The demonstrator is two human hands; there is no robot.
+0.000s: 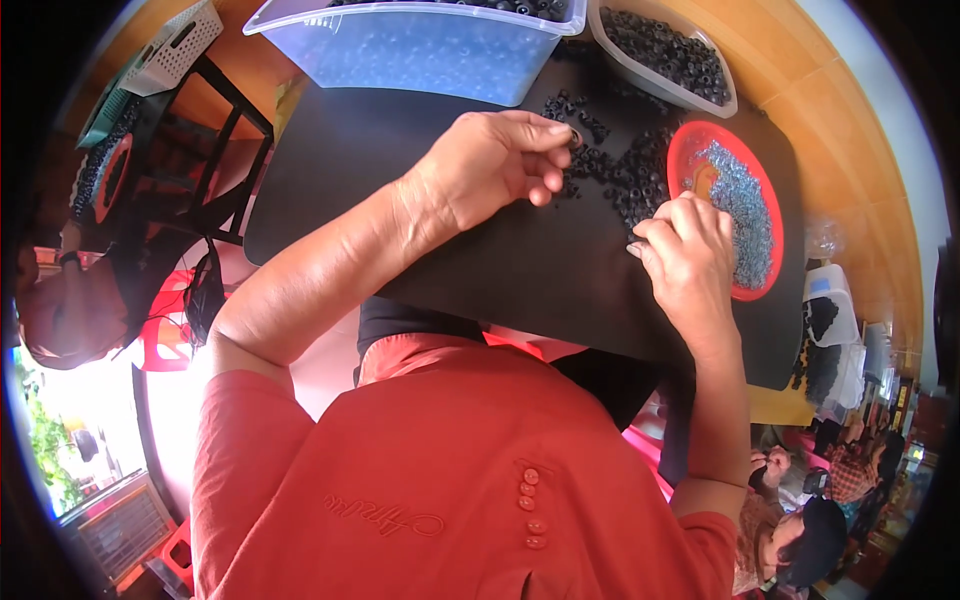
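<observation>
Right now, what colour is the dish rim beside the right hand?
The dish rim is red; head view.

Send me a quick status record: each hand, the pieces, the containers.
left hand: pinches a small black piece at the fingertips
right hand: at the red plate's left rim; anything held is unclear
plate contents: small silvery-blue pieces
loose pile: black pieces on the dark table
far side: translucent bin and smaller tub, both holding black pieces

The head-worn fisheye looked steeply down, close above the near red short-sleeved shirt [430, 450], toward the left hand [505, 165], right hand [690, 255] and black surface [530, 270].
</observation>
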